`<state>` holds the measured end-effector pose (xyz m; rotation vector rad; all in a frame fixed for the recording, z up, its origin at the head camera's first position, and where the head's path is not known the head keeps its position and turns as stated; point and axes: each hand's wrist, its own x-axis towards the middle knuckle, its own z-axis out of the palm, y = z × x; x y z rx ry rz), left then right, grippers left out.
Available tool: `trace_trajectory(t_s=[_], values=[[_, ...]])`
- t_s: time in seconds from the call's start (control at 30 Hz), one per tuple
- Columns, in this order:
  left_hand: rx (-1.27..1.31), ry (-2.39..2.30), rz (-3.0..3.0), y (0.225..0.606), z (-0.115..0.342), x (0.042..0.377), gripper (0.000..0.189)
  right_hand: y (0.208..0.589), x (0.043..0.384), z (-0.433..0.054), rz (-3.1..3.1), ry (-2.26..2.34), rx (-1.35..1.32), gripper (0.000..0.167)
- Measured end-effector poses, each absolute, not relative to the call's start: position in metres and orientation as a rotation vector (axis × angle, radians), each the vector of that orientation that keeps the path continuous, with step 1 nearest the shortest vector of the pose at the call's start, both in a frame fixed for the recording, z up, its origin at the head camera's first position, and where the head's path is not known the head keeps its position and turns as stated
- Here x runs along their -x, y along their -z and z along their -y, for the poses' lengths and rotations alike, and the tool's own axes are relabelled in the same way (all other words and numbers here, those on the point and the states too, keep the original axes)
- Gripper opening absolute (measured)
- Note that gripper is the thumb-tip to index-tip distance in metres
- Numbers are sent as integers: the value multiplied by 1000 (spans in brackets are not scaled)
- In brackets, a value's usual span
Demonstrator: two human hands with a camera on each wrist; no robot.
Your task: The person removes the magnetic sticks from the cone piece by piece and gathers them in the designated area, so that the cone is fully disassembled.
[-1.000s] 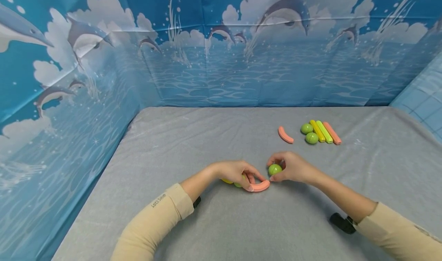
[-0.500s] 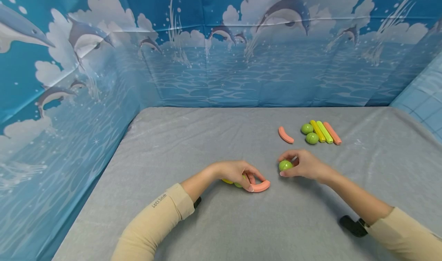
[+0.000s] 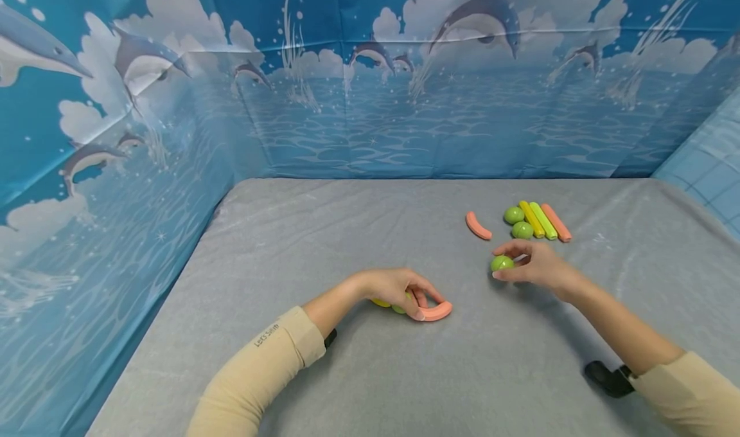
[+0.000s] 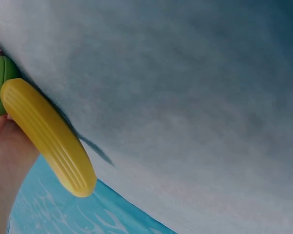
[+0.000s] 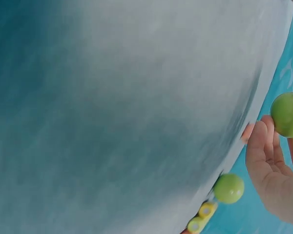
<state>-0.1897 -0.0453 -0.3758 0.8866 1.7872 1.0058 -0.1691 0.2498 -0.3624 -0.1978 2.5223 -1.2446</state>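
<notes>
My right hand (image 3: 537, 267) pinches a green ball (image 3: 502, 264) between thumb and fingers, just in front of the objects at the back right. In the right wrist view this ball (image 5: 287, 115) sits at the fingertips. Near the middle of the cloth, my left hand (image 3: 393, 287) holds a curved salmon-pink piece (image 3: 436, 312) with thumb and fingertips. Partly hidden under that hand are another green ball (image 3: 399, 309) and a yellow curved piece (image 3: 379, 303). The left wrist view shows the ribbed yellow piece (image 4: 51, 139) right against its green ball (image 4: 1, 85).
Two green balls (image 3: 522, 231) lie beside a yellow stick (image 3: 532, 220), a lime stick (image 3: 543, 222) and a salmon-pink stick (image 3: 557, 223). To their left rests a second curved salmon-pink piece (image 3: 478, 226). A dolphin-print curtain (image 3: 370, 115) borders the grey cloth (image 3: 324, 231).
My right hand has carried the green ball away from the curved piece, rightward and back toward the group of balls and sticks. The left hand has stayed in place.
</notes>
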Motion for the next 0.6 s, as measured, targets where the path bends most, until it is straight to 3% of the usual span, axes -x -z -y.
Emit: trace_trajectory(t_s=[0.6], values=[[-871, -1010, -1798, 374, 46, 188, 45, 367, 185, -287, -2590, 1231, -136, 69]])
